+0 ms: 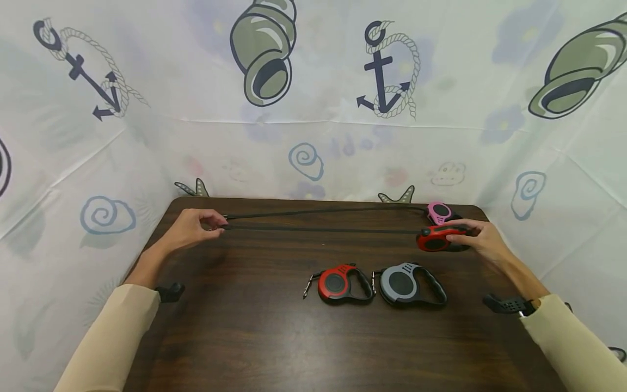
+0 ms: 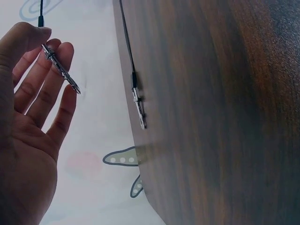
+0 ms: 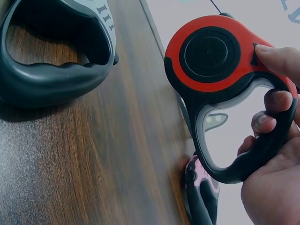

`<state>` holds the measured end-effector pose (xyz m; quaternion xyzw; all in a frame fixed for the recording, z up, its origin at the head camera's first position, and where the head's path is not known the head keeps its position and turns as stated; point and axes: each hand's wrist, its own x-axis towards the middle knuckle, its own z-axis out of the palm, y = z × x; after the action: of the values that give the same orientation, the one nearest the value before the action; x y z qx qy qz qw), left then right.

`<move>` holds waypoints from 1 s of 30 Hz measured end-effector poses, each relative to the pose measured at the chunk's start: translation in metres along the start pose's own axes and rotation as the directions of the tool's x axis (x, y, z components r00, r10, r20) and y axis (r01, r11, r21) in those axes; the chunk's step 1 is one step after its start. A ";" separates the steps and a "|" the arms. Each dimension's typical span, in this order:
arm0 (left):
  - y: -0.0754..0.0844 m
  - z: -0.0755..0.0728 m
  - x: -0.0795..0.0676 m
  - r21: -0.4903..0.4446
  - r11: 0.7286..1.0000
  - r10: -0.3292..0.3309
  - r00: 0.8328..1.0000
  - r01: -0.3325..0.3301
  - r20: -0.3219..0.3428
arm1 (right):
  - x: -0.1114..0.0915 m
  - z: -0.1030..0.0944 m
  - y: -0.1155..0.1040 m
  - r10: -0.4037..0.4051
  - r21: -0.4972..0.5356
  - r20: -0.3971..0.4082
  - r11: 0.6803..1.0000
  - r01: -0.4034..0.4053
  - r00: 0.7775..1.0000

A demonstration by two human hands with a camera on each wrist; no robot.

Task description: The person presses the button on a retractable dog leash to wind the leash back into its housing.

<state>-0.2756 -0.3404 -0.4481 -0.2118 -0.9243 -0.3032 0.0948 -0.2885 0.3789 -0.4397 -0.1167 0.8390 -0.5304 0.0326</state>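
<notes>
My right hand (image 1: 485,239) grips the looped handle of a red and black retractable dog leash (image 1: 433,241), its thumb on the black button (image 3: 254,55) in the right wrist view. From that leash a dark cord (image 1: 318,230) runs taut to the left, above the table. My left hand (image 1: 193,226) pinches the cord's far end between thumb and finger. The metal clip (image 2: 63,70) hangs across the fingers in the left wrist view. Behind lies a pink retractable leash (image 1: 440,211), its cord (image 1: 318,210) drawn out leftward along the table to a metal clip (image 2: 139,107).
Nearer the middle of the brown table (image 1: 245,337), a second red leash (image 1: 335,283) lies beside a grey leash (image 1: 400,283), each with its clip at its left. Patterned white cloth (image 1: 333,152) hangs behind the table and at both sides.
</notes>
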 end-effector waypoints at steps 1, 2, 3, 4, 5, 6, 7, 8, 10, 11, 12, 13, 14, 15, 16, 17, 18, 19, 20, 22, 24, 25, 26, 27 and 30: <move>0.000 0.000 0.000 0.000 1.000 0.004 1.000 -0.004 -0.001 | 0.000 0.001 -0.001 -0.005 -0.010 0.002 1.000 0.005 1.000; 0.000 0.000 0.000 -0.004 1.000 0.007 1.000 -0.007 -0.001 | 0.000 0.001 -0.001 -0.009 -0.022 0.004 1.000 0.009 1.000; 0.001 0.000 0.000 -0.006 1.000 0.009 1.000 -0.009 -0.002 | 0.000 0.002 -0.001 -0.014 -0.035 0.004 0.999 0.014 1.000; 0.001 0.000 0.000 -0.006 1.000 0.013 1.000 -0.013 -0.003 | 0.000 0.002 -0.001 -0.015 -0.043 0.001 0.999 0.015 1.000; 0.001 0.000 0.000 -0.008 1.000 0.015 1.000 -0.015 -0.004 | 0.000 0.002 -0.002 -0.017 -0.049 0.001 0.999 0.017 1.000; 0.002 0.000 0.001 -0.009 1.000 0.015 1.000 -0.015 -0.004 | -0.001 0.003 -0.003 -0.018 -0.056 -0.002 0.998 0.018 1.000; 0.002 0.000 0.001 -0.012 1.000 0.016 1.000 -0.016 -0.006 | -0.001 0.003 -0.003 -0.017 -0.059 -0.001 0.998 0.017 1.000; 0.002 0.000 0.001 -0.017 1.000 0.017 1.000 -0.017 -0.007 | -0.001 0.004 -0.004 -0.015 -0.056 -0.003 0.998 0.015 1.000; 0.003 0.001 0.001 -0.022 0.999 0.024 1.000 -0.024 -0.008 | -0.001 0.005 -0.006 -0.013 -0.052 -0.009 0.999 0.013 1.000; 0.004 0.001 0.001 -0.025 0.999 0.027 1.000 -0.028 -0.007 | -0.001 0.006 -0.007 -0.019 -0.057 -0.014 0.998 0.019 1.000; 0.004 0.001 0.001 -0.028 0.999 0.030 1.000 -0.030 -0.007 | -0.001 0.007 -0.007 -0.024 -0.057 -0.018 0.998 0.023 1.000; 0.005 0.001 0.002 -0.031 0.999 0.033 0.999 -0.033 -0.005 | -0.001 0.008 -0.008 -0.031 -0.060 -0.018 0.998 0.030 0.999; 0.005 0.001 0.002 -0.030 0.999 0.035 0.999 -0.035 -0.004 | -0.001 0.009 -0.008 -0.039 -0.057 -0.018 0.998 0.038 0.999; 0.006 0.001 0.002 -0.028 0.999 0.036 0.999 -0.036 -0.002 | 0.000 0.010 -0.009 -0.048 -0.057 -0.018 0.997 0.047 0.999; 0.007 0.001 0.002 -0.026 0.999 0.038 0.999 -0.038 -0.001 | -0.001 0.011 -0.010 -0.054 -0.050 -0.019 0.997 0.053 0.998; 0.007 0.001 0.003 -0.025 0.999 0.040 0.999 -0.040 0.000 | -0.001 0.012 -0.010 -0.062 -0.050 -0.019 0.997 0.061 0.998; 0.008 0.001 0.003 -0.024 0.999 0.043 0.999 -0.042 0.002 | -0.001 0.014 -0.011 -0.062 -0.038 -0.018 0.997 0.061 0.998; 0.008 0.001 0.003 -0.023 0.999 0.046 0.999 -0.045 0.005 | -0.002 0.015 -0.012 -0.063 -0.025 -0.016 0.998 0.063 0.998; 0.008 0.001 0.004 -0.024 0.999 0.047 0.999 -0.047 0.007 | -0.002 0.016 -0.012 -0.062 -0.016 -0.018 0.998 0.062 0.998; 0.009 0.001 0.004 -0.030 0.998 0.049 0.999 -0.049 0.013 | -0.002 0.019 -0.013 -0.062 -0.003 -0.019 0.998 0.061 0.998; 0.010 0.001 0.004 -0.034 0.998 0.048 0.999 -0.048 0.019 | -0.002 0.021 -0.015 -0.066 -0.001 -0.018 0.998 0.066 0.998; 0.011 0.001 0.005 -0.036 0.998 0.047 0.999 -0.047 0.021 | -0.002 0.023 -0.015 -0.070 0.002 -0.017 0.998 0.070 0.997; 0.011 0.001 0.005 -0.037 0.998 0.046 0.999 -0.045 0.024 | -0.002 0.024 -0.016 -0.075 -0.001 -0.017 0.997 0.075 0.997; 0.011 0.001 0.005 -0.037 0.998 0.046 0.999 -0.045 0.025 | -0.002 0.025 -0.017 -0.079 0.001 -0.013 0.997 0.079 0.997; 0.012 0.002 0.005 -0.040 0.998 0.049 0.998 -0.047 0.028 | -0.001 0.028 -0.019 -0.088 -0.015 -0.006 0.996 0.088 0.996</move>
<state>-0.2749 -0.3289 -0.4416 -0.2401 -0.9140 -0.3160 0.0845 -0.2790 0.3465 -0.4349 -0.1521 0.8371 -0.5254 0.0057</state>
